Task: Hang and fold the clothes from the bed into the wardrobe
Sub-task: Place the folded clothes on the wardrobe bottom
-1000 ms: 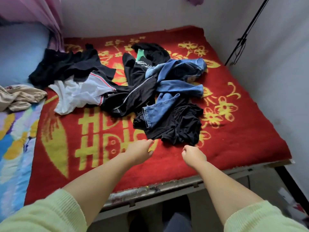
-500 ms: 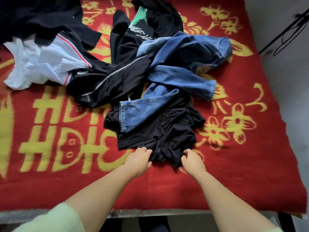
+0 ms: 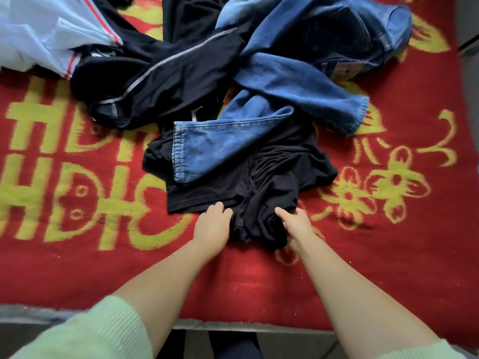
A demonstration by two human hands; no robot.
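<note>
Both hands, left hand (image 3: pixel 212 225) and right hand (image 3: pixel 298 225), gripping black garment (image 3: pixel 259 203), red blanket (image 3: pixel 259 281)

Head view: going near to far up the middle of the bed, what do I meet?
Hands, left and right → bunched black garment → jeans leg cuff lying on it → dark garment with pale seam.

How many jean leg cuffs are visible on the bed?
2: one cuff lies on the black garment mid-frame; the other cuff lies right, on the red blanket.
</note>
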